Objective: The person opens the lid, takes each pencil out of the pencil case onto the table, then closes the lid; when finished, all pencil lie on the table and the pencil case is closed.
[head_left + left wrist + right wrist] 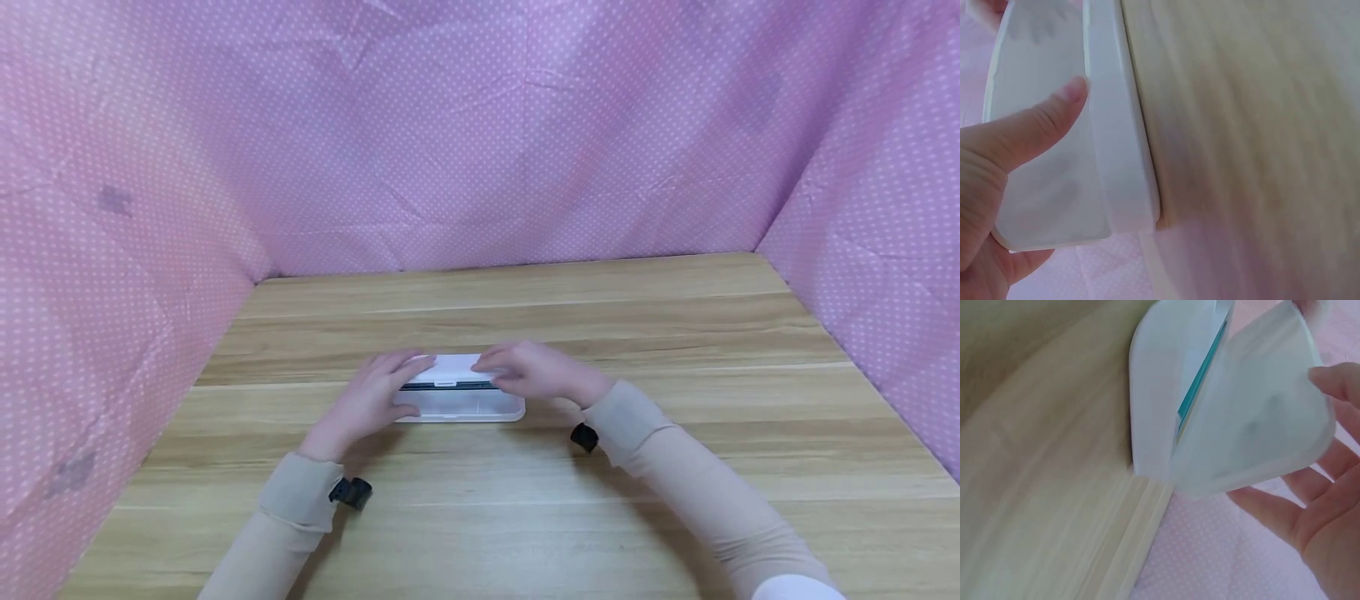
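Observation:
On the wooden table lies a long, translucent white pencil case (468, 406), its hinged lid (455, 367) tilted partly open. My left hand (372, 398) grips the left end of the case; in the left wrist view the thumb (1041, 128) lies across the face and other fingers curl behind the edge. At the other end, my right hand (536, 369) holds the lid, thumb at its edge and fingers behind it. A thin teal strip (1200, 381) shows inside the gap between lid and body. The contents are otherwise hidden.
The wooden table (480, 508) extends around the case on all sides. Pink dotted cloth (480, 142) hangs along the back and both sides of the table. Small black devices sit at both wrists, at the cuffs of beige sleeves (697, 475).

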{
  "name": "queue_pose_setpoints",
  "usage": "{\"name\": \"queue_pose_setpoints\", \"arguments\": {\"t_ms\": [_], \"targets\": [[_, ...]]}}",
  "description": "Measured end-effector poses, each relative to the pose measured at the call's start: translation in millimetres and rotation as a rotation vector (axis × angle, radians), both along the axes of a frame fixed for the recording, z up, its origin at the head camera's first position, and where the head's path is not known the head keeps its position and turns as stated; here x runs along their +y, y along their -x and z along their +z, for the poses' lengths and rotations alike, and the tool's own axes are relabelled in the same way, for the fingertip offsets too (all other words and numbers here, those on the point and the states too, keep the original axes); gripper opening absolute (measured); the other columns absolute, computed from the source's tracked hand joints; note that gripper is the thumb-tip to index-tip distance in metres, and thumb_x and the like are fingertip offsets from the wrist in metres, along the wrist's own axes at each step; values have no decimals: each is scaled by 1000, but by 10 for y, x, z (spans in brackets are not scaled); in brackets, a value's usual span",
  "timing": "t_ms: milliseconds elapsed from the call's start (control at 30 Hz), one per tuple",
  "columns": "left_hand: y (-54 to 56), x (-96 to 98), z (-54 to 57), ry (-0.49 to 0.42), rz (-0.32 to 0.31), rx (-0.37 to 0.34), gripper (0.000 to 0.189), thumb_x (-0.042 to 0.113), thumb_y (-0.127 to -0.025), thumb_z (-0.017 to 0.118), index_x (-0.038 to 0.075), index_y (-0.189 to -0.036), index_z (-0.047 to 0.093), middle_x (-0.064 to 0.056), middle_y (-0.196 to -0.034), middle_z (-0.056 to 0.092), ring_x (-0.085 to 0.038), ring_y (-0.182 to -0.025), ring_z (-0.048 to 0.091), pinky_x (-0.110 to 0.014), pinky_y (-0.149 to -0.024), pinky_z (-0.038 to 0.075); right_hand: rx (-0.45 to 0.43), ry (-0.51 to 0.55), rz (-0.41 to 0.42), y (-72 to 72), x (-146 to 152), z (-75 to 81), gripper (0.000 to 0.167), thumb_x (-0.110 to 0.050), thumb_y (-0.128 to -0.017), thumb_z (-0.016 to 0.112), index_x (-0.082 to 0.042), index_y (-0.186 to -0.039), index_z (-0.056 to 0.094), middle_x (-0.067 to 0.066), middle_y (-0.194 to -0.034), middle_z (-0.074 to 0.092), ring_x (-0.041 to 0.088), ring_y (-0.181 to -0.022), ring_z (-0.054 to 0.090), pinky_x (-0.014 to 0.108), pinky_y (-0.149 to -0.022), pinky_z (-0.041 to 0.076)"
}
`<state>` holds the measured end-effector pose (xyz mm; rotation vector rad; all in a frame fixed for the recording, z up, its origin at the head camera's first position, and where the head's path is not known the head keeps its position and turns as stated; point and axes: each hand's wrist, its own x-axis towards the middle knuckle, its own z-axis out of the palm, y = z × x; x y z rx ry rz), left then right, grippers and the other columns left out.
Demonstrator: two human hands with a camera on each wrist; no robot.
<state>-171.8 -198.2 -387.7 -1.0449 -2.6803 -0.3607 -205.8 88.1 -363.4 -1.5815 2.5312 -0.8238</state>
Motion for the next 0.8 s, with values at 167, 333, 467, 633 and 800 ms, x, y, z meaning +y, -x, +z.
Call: {"name": "queue_pose_setpoints", "arguments": {"t_ms": [167, 333, 467, 633, 800], "targets": [[-34, 40, 68, 89, 57, 40, 92, 26, -61, 88, 19, -142, 43, -13, -138, 49, -35, -127, 44, -59, -107, 28, -76, 13, -33, 49, 28, 0, 32, -4, -92, 57, -1, -124, 61, 11, -123, 63, 21, -114, 60, 34, -96, 48], [-61, 72, 96, 123, 127, 24, 102, 30, -63, 87, 24, -148, 31, -22, -150, 27, -40, -140, 24, -63, -111, 13, -200, 88, -139, 112, 38, 1, 31, -7, -95, 54, -4, -125, 60, 12, -125, 62, 23, -112, 60, 35, -93, 50], [-56, 64, 75, 121, 172, 16, 108, 33, -60, 87, 23, -150, 28, -24, -155, 11, -43, -142, 14, -63, -112, 8, -257, 189, -257, 192, 43, -9, 28, -8, -94, 57, -4, -120, 64, 14, -121, 64, 26, -113, 61, 38, -96, 48], [-41, 45, 44, 115, 209, -8, 113, 36, -60, 88, 21, -151, 23, -20, -158, -2, -43, -143, 6, -59, -114, 9, -354, 309, -408, 285, 37, -29, 23, -8, -91, 61, -5, -112, 69, 12, -116, 67, 26, -107, 62, 38, -92, 50], [-33, 31, 32, 96, 232, -57, 112, 36, -62, 87, 20, -152, 22, -18, -158, -7, -42, -144, 0, -57, -114, 11, -479, 442, -614, 368, 22, -77, 20, -10, -90, 63, -5, -108, 71, 13, -112, 69, 25, -101, 64, 34, -85, 53]]}}
